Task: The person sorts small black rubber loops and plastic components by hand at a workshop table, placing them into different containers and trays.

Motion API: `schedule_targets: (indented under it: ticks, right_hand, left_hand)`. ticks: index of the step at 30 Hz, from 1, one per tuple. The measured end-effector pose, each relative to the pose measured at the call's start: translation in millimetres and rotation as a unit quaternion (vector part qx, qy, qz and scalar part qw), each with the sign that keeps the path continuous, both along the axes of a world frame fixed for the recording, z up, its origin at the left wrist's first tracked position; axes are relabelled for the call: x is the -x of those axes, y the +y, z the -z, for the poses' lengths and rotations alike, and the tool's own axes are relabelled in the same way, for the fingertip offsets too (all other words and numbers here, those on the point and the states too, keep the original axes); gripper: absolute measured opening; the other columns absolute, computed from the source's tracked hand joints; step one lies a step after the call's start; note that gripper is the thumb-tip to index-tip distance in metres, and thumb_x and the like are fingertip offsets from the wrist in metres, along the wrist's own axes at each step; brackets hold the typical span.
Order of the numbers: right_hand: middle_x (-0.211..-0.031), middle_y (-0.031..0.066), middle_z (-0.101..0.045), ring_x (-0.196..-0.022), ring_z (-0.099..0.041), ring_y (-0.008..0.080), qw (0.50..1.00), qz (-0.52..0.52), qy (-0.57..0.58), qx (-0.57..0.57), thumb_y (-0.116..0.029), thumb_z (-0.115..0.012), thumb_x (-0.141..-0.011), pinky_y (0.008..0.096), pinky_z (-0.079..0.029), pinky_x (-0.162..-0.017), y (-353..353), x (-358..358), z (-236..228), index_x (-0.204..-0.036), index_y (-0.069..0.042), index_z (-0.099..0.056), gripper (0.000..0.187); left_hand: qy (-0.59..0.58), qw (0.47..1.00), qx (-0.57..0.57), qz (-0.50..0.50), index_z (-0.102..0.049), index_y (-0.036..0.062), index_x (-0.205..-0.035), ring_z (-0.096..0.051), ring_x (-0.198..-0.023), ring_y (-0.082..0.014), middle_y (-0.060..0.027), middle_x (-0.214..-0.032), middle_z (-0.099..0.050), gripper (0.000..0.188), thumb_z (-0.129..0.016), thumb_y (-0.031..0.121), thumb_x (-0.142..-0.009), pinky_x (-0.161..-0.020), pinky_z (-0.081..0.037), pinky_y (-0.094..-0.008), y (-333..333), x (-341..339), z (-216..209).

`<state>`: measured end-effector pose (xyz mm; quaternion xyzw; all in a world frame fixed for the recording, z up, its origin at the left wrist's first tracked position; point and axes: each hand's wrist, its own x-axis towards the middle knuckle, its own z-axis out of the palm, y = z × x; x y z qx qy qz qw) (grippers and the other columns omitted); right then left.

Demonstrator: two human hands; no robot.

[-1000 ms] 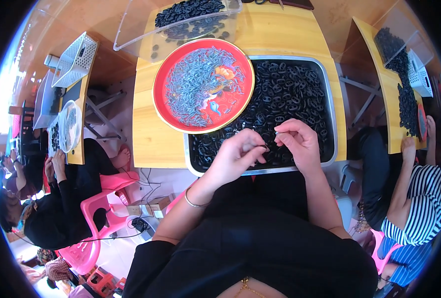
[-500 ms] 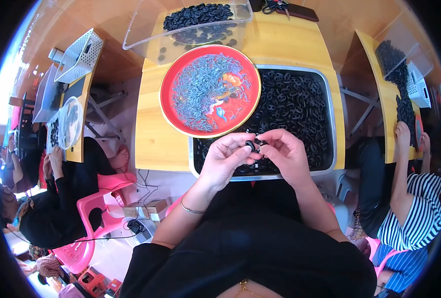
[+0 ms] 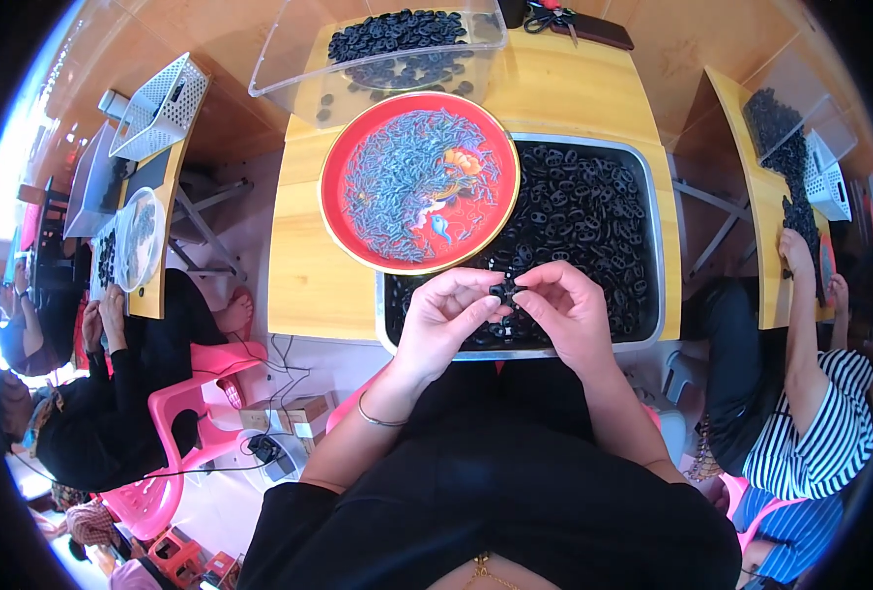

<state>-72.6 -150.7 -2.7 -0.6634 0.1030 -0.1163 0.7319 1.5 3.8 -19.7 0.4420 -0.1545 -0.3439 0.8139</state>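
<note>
I see both hands, left [image 3: 446,320] and right [image 3: 566,313], pinching one black piece [image 3: 501,292]; the tray [image 3: 653,246] remains full, bin [image 3: 289,74] partly filled.

small black part [image 3: 501,292]: mostly covered by fingertips of left hand [image 3: 443,320] and right hand [image 3: 566,313], shape unclear | metal tray [image 3: 656,246]: near edge partly hidden behind both hands | clear bin [image 3: 289,74]: far edge cut off at picture top | red plate [image 3: 343,157]: blue-grey pieces too small to tell
</note>
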Motion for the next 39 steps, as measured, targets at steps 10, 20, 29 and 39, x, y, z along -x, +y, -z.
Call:
schedule_targets:
  ticks: [10, 20, 29, 39]
  right_hand:
    - [-0.08, 0.0032, -0.063, -0.069, -0.059, 0.0066, 0.998, -0.002, -0.001, 0.059, -0.002, -0.064, -0.079, 0.0212, -0.045, -0.061, 0.9, 0.6, -2.2, -0.091, -0.001, -0.061, 0.012]
    - [-0.079, 0.0047, -0.064, -0.067, -0.059, 0.0071, 0.997, -0.007, -0.013, 0.074, 0.001, -0.064, -0.077, 0.02, -0.046, -0.059, 6.9, 1.8, -8.0, -0.09, 0.0, -0.06, 0.013]
    - [-0.081, 0.004, -0.062, -0.071, -0.059, 0.0071, 0.991, -0.012, 0.002, 0.13, 0.001, -0.065, -0.078, 0.0197, -0.046, -0.063, 11.1, 1.8, -12.0, -0.091, 0.0, -0.058, 0.015]
    - [-0.086, 0.0028, -0.057, -0.076, -0.056, 0.0064, 1.0, -0.024, 0.005, 0.013, 0.004, -0.063, -0.079, 0.0188, -0.046, -0.069, 13.6, 3.0, -5.8, -0.094, -0.001, -0.056, 0.017]
  left_hand:
    - [-0.004, 1.0, 0.003, -0.011, -0.054, -0.002, -0.106, -0.063, -0.084, -0.015, -0.0099, -0.095, -0.062, 0.02, -0.054, -0.004, -0.086, -0.075, -0.053, -0.025, 4.1, -0.4, -2.3]
    - [-0.058, 0.998, -0.015, -0.01, -0.055, -0.0033, -0.105, -0.062, -0.084, -0.0134, -0.0094, -0.093, -0.063, 0.019, -0.054, -0.004, -0.086, -0.076, -0.052, -0.0249, 8.7, -0.5, -3.0]
    - [-0.043, 0.999, -0.029, -0.012, -0.056, -0.0034, -0.103, -0.062, -0.083, -0.0133, -0.0098, -0.092, -0.063, 0.018, -0.055, -0.004, -0.085, -0.074, -0.052, -0.0247, 8.2, 0.2, -5.7]
    - [-0.001, 1.0, -0.002, -0.031, -0.055, -0.0029, -0.099, -0.063, -0.077, -0.0133, -0.0096, -0.089, -0.062, 0.015, -0.057, -0.004, -0.084, -0.069, -0.052, -0.0235, 10.6, 2.0, -2.9]
